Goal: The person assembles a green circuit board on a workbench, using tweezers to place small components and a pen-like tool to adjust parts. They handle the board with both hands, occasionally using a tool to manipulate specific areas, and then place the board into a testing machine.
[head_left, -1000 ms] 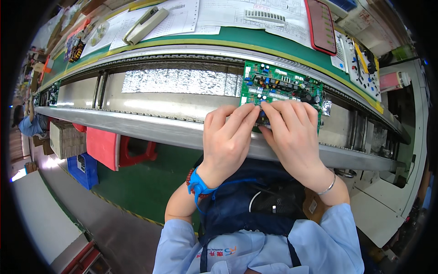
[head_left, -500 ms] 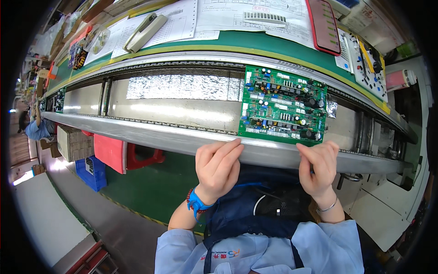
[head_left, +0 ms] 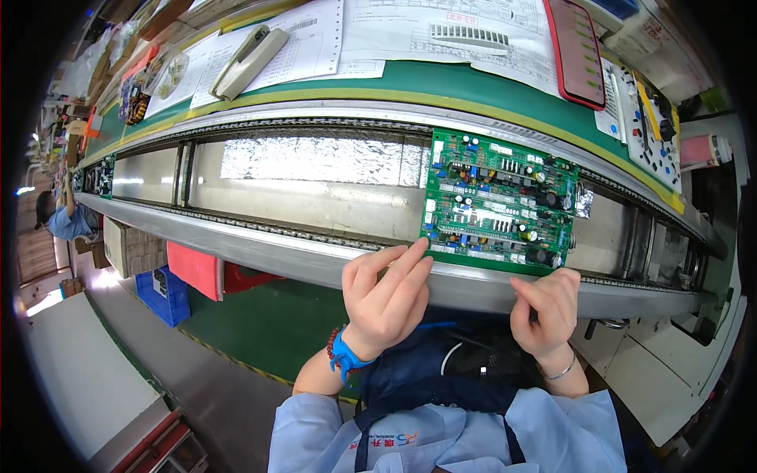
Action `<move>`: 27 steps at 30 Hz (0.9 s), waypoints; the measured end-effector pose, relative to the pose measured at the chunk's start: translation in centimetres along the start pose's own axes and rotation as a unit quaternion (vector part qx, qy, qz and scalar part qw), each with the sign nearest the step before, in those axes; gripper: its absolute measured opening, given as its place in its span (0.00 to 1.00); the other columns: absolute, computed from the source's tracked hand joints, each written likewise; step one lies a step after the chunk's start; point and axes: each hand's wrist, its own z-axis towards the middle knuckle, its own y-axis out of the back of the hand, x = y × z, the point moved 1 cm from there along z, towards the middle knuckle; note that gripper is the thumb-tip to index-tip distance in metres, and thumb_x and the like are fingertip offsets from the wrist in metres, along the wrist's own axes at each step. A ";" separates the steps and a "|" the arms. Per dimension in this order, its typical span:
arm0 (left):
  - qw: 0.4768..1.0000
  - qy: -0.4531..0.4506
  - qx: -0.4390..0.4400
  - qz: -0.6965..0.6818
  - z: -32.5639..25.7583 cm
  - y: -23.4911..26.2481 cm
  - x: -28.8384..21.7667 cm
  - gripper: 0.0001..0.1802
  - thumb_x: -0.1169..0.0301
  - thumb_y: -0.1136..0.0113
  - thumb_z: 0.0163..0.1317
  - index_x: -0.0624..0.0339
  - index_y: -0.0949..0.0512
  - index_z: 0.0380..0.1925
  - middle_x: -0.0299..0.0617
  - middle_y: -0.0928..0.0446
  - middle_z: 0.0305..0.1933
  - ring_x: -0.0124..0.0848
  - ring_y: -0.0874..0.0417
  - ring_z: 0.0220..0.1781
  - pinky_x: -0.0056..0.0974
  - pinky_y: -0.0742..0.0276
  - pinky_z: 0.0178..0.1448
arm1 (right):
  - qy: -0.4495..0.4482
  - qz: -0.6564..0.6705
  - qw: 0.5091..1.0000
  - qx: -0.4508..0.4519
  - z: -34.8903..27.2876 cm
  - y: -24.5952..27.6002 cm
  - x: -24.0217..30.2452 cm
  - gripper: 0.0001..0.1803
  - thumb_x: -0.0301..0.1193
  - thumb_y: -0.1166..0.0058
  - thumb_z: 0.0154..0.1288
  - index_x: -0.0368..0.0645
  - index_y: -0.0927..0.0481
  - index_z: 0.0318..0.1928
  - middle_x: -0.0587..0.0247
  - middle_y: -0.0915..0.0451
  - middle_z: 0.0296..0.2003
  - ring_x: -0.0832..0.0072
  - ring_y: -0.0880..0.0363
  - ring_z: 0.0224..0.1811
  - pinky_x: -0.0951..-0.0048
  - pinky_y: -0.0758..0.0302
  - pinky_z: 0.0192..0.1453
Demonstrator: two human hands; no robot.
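Note:
A green circuit board (head_left: 505, 206), crowded with capacitors, white connectors and other parts, lies across the two rails of a conveyor. My left hand (head_left: 386, 296) is open, fingers stretched out, with the tips at the board's near left corner; it grips nothing. Over the near rail (head_left: 465, 285), my right hand (head_left: 546, 311) is loosely bent beside the board's near right edge. A gap shows between its thumb and forefinger, and nothing is visible in it. I cannot tell whether its fingertips touch the board.
Beyond the far rail, a green bench top (head_left: 505, 84) holds papers (head_left: 378, 31), a white handheld device (head_left: 248, 63), a pale comb-like strip (head_left: 471, 37) and a red-edged phone (head_left: 576, 55). Another board (head_left: 98, 175) sits far left, near another person (head_left: 69, 217). A blue crate (head_left: 162, 296) stands below.
The whole view has shifted slightly, so the board and bench sit lower and further right. My left fingertips have come up onto the board's near left corner; the right hand stays close to its edge.

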 end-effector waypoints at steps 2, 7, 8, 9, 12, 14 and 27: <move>1.000 -0.002 0.001 -0.001 0.1 0.0 0.1 0.16 0.83 0.43 0.39 0.62 0.20 0.33 0.42 0.17 0.43 0.36 0.20 0.40 0.37 0.31 0.47 | 0.001 -0.003 1.000 0.003 0.0 0.0 0.0 0.21 0.16 0.47 0.38 0.43 0.18 0.38 0.71 0.27 0.24 0.72 0.30 0.24 0.70 0.36 0.37; 1.000 0.009 0.004 -0.004 0.4 -0.1 0.2 0.16 0.83 0.44 0.38 0.61 0.20 0.32 0.42 0.17 0.43 0.36 0.20 0.40 0.36 0.31 0.47 | 0.005 0.001 1.000 0.010 -0.1 0.1 0.0 0.21 0.17 0.47 0.38 0.44 0.18 0.38 0.73 0.27 0.24 0.73 0.31 0.24 0.71 0.36 0.37; 1.000 0.011 0.004 -0.003 0.5 -0.1 0.2 0.16 0.83 0.44 0.38 0.61 0.20 0.32 0.42 0.17 0.43 0.36 0.20 0.40 0.36 0.31 0.47 | 0.004 0.002 1.000 0.013 -0.1 0.1 0.0 0.21 0.17 0.48 0.38 0.44 0.18 0.38 0.73 0.28 0.24 0.74 0.31 0.24 0.71 0.36 0.37; 1.000 0.019 -0.001 -0.005 0.5 -0.1 0.3 0.16 0.84 0.44 0.39 0.61 0.20 0.32 0.42 0.17 0.43 0.36 0.20 0.40 0.36 0.31 0.46 | 0.005 0.001 1.000 0.016 -0.1 0.1 0.0 0.21 0.17 0.48 0.38 0.44 0.18 0.38 0.73 0.28 0.24 0.74 0.31 0.24 0.71 0.35 0.37; 0.999 0.031 -0.014 -0.001 0.4 -0.6 0.4 0.16 0.82 0.43 0.40 0.60 0.20 0.33 0.41 0.18 0.44 0.35 0.21 0.40 0.36 0.31 0.46 | 0.007 -0.001 1.000 0.020 0.0 0.2 0.0 0.21 0.17 0.48 0.37 0.44 0.18 0.37 0.74 0.28 0.24 0.74 0.31 0.24 0.71 0.35 0.38; 0.999 0.025 -0.019 0.012 0.3 -0.9 0.5 0.16 0.78 0.41 0.41 0.59 0.20 0.34 0.40 0.18 0.45 0.33 0.21 0.41 0.35 0.33 0.45 | 0.009 -0.003 1.000 0.019 -0.1 0.2 -0.1 0.21 0.18 0.48 0.37 0.45 0.18 0.37 0.74 0.28 0.24 0.74 0.31 0.24 0.71 0.35 0.38; 0.998 0.053 -0.024 -0.007 0.7 -0.8 0.1 0.13 0.80 0.43 0.40 0.59 0.20 0.30 0.41 0.17 0.42 0.35 0.19 0.36 0.34 0.27 0.39 | 0.006 0.012 0.999 0.049 -0.2 0.5 0.1 0.16 0.23 0.45 0.40 0.47 0.16 0.35 0.75 0.29 0.22 0.77 0.30 0.22 0.73 0.34 0.37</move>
